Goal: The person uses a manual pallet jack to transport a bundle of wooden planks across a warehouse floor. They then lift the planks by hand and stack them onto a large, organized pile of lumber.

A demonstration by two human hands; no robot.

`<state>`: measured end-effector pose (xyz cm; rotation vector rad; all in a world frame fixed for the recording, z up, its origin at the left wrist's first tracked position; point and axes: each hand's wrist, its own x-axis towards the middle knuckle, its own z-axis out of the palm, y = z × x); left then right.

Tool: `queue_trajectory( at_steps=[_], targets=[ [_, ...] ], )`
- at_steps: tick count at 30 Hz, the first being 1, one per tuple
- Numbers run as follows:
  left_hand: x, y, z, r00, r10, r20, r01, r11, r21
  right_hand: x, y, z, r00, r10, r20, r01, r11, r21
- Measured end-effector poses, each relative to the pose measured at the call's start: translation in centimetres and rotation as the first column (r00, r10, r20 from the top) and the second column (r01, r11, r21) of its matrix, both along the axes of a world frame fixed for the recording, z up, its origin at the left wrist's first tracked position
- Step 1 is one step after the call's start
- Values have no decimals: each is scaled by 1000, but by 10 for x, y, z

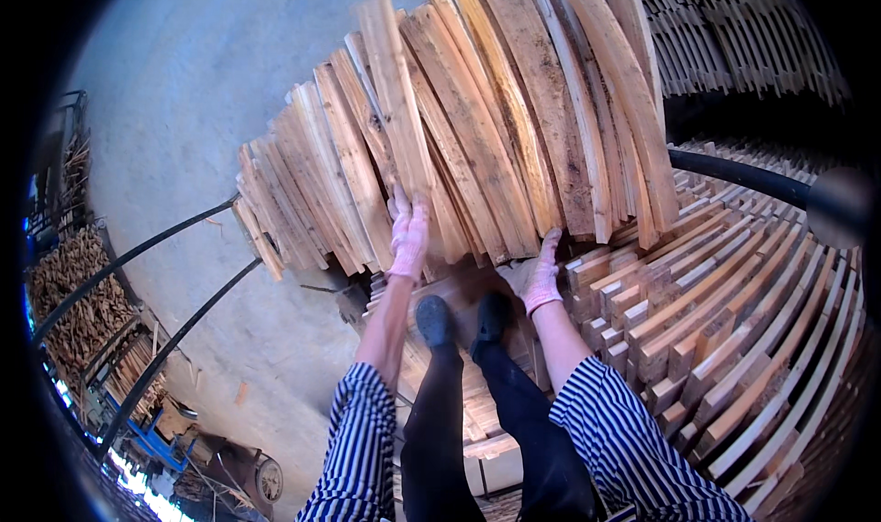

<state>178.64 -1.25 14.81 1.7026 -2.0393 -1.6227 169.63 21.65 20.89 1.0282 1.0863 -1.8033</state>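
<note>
Loose-looking board [396,100] is upper centre, lying over the row of planks [459,127], near end facing the wearer, probably for easy reach. Left hand [408,239] is at that end, can't tell if gripping; right hand's [540,279] spread open, seemingly empty, against plank ends.

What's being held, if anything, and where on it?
Left hand: at the near end of a plank atop the row of planks; whether it grips can't be told. Right hand: open by the row's near ends, no hold visible.
</note>
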Motion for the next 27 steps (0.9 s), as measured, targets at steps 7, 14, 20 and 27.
queue_trajectory(
  at_steps=[7,14,20,27],
  targets=[
    [-4,1,4,926,348,-147,-228,825,517,43,4,-29,925,376,-52,-316,839,443],
    [-22,-6,28,946,322,-34,-245,780,576,52,11,-55,818,555,-154,-440,775,453],
    [19,-78,33,988,25,-154,65,833,550,183,24,-73,946,219,-240,-260,953,-155],
    [62,-105,-6,942,306,-137,-88,621,779,26,-110,-29,562,736,-376,-707,664,244]
  ],
)
